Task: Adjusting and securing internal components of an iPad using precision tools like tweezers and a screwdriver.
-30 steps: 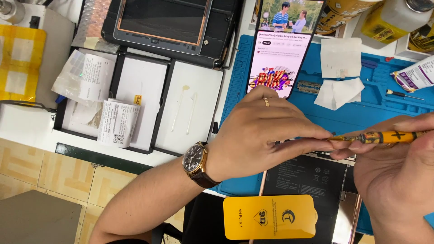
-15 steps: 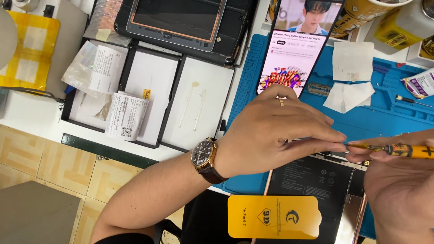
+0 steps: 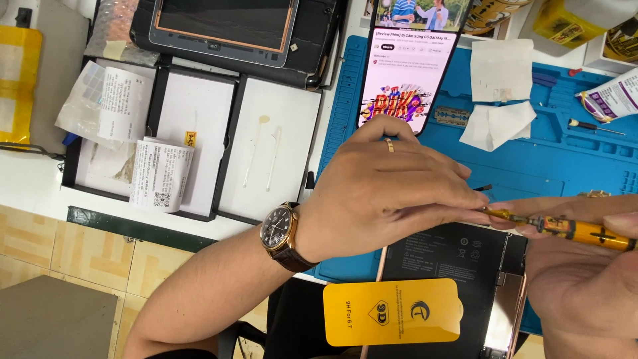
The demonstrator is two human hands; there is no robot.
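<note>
two hands are meeting over the near edge of the blue repair mat (image 3: 571, 166). left hand (image 3: 385, 193), ring and brown-strapped wristwatch (image 3: 282, 233) on it, is reaching across with fingers pressed together, the fingertips pinching the tip end of a yellow-handled screwdriver (image 3: 565, 229). right hand (image 3: 585, 279) is curling around the handle near the right edge of the mat; how tightly it grips, cannot tell.

opened tablet (image 3: 458, 266) is lying directly beneath both hands, back cover off, black battery pack showing, pink-gold frame along its near-right side. yellow screen-protector packet (image 3: 392, 312) is resting on its near-left corner.

judging progress: device already opened, internals exposed; the driver tip is being handled above the device rather than seated in a screw, so screw work looks unfinished.

around: a smartphone (image 3: 412, 66) playing a video is leaning at the mat's far edge, two white wipes (image 3: 498, 100) are lying to its right, black-rimmed white trays (image 3: 199, 133) with paper slips are sitting left of the mat, and another framed tablet (image 3: 226, 26) is lying at the far-left corner.
</note>
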